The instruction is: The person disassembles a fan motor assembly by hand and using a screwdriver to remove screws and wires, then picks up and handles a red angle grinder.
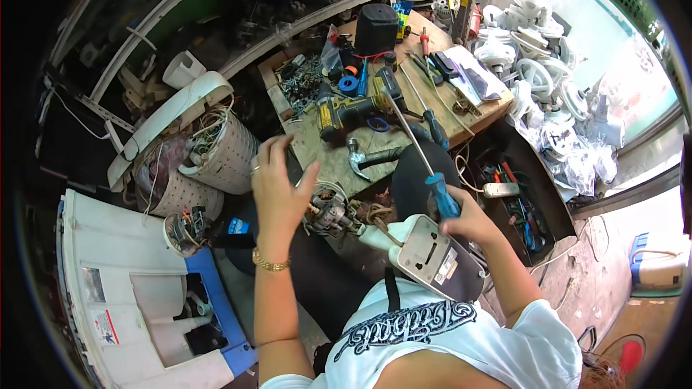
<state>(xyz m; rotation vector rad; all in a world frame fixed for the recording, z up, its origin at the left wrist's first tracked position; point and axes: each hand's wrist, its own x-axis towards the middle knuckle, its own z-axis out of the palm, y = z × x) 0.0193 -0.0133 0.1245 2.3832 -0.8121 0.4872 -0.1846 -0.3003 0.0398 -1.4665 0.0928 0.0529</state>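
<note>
My right hand (470,217) is closed round the blue handle of a long screwdriver (438,193), whose metal shaft points up and away over the workbench. My left hand (277,187) is raised with its fingers apart and holds nothing. Just right of it, an uncovered electric fan motor (330,215) with copper windings lies by my lap. A cord and a white neck join it to a white wall-mount base (427,253) resting on my lap, below the screwdriver handle. My left hand partly covers the motor's near side in this view.
On the wooden workbench (317,162) lie a hammer (360,160), a yellow-black drill (342,114), another screwdriver (435,128) and a pile of screws (306,83). A dark tool box (551,209) stands right. White baskets (227,148) and a white-blue appliance casing (108,274) are left.
</note>
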